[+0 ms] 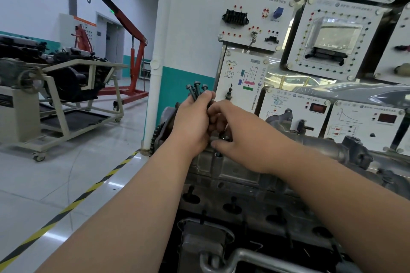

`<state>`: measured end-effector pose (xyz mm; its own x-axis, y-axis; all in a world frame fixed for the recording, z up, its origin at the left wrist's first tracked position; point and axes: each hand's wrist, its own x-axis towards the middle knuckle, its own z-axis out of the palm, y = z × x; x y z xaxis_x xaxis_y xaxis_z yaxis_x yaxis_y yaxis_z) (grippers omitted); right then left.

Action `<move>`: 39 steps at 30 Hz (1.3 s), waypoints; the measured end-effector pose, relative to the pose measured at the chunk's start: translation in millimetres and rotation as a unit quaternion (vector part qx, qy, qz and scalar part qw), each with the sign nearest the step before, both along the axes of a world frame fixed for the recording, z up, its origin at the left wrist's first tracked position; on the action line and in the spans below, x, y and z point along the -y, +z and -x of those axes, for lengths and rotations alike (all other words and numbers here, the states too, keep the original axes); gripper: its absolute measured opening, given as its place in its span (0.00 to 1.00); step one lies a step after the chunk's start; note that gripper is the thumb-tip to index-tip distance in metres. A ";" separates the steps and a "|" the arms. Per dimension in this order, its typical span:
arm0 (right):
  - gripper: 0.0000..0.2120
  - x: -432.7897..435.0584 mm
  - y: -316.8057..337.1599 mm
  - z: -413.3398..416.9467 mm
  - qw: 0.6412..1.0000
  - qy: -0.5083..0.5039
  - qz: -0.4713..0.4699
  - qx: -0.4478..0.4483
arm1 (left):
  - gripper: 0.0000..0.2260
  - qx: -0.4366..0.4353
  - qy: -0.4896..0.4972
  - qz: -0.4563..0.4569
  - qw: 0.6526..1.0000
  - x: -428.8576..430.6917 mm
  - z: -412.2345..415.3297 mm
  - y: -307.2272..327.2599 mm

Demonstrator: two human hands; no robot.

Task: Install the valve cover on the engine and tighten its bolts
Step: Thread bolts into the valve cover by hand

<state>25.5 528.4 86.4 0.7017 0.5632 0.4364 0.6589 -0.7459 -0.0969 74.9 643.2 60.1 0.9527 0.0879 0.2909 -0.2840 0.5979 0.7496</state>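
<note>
The grey metal valve cover lies on top of the engine in front of me. My left hand is closed around a bundle of dark long bolts, whose heads stick up above my fist. My right hand sits right beside it, with the fingers pinching one bolt that stands over a hole at the cover's far left end. The bolt's shank is mostly hidden by my fingers.
A toothed sprocket sits at the engine's left end. White training panels with sockets and displays stand close behind. To the left are a white pipe, a red engine crane, an engine on a wheeled stand and yellow-black floor tape.
</note>
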 end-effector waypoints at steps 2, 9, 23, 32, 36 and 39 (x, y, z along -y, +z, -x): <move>0.24 -5.0 -4.9 -2.6 1.000 -0.017 -0.019 0.003 | 0.05 0.003 0.023 -0.031 0.999 0.2 -0.1 -0.4; 0.27 -1.9 -0.7 -0.4 0.999 -0.014 0.009 -0.029 | 0.05 0.004 0.012 -0.018 1.000 0.8 3.8 1.0; 0.12 21.7 14.8 -9.9 0.962 -0.057 -0.266 -0.008 | 0.06 0.063 0.009 -0.232 0.971 9.2 11.1 7.9; 0.07 81.9 44.4 -3.7 0.918 -0.032 -0.395 -0.001 | 0.12 0.115 0.015 -0.395 0.911 51.1 15.6 41.1; 0.08 127.8 54.7 2.3 0.929 -0.054 -0.365 -0.037 | 0.11 0.113 -0.036 -0.330 0.937 91.6 12.3 38.7; 0.08 159.3 58.3 3.3 0.923 -0.080 -0.374 -0.032 | 0.10 0.108 -0.056 -0.315 0.941 112.8 9.2 37.1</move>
